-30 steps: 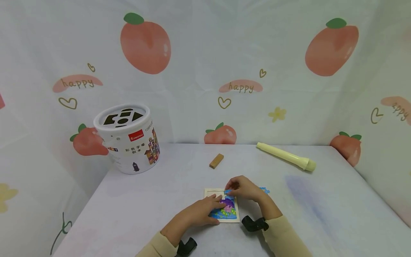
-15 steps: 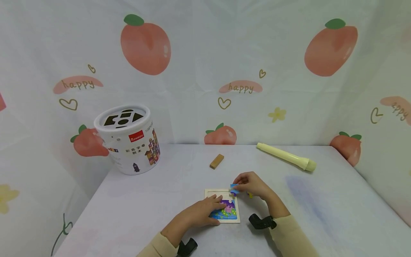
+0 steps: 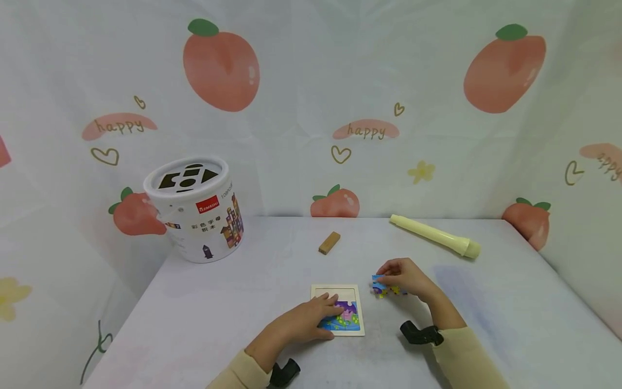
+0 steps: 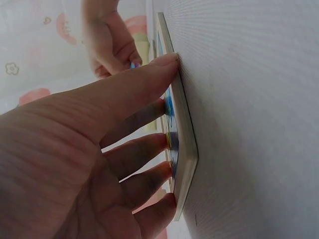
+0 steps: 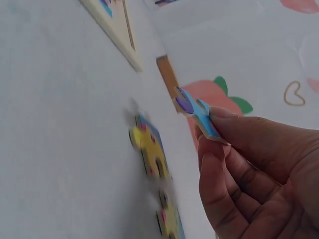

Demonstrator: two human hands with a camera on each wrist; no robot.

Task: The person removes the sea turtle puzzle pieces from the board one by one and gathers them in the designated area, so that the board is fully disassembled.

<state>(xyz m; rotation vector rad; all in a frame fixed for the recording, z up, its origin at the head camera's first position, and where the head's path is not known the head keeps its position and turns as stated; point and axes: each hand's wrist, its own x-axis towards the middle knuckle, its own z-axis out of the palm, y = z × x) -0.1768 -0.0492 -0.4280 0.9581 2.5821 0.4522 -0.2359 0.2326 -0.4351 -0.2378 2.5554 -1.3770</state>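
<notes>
A small wooden puzzle frame (image 3: 362, 319) lies on the table, its lower part filled with blue, purple and green pieces and its upper part bare wood. My left hand (image 3: 310, 320) rests on it, fingers spread over the picture; in the left wrist view the thumb (image 4: 164, 59) lies along the frame's near edge. To the right of the frame, my right hand (image 3: 405, 278) pinches a blue and purple puzzle piece (image 5: 199, 115) between thumb and fingers, raised off the table. Below it in the right wrist view lie yellow puzzle pieces (image 5: 152, 152).
A wooden block (image 3: 329, 243) lies behind the frame. A pale yellow tube-shaped stick (image 3: 434, 235) lies at the back right. At the back left stands a white bucket (image 3: 194, 216) with shaped holes in its lid. A printed cloth hangs behind the table.
My right hand has lifted the blue piece away from the frame's upper right corner and carried it right, over beside the loose pieces. The left hand has stayed on the frame.
</notes>
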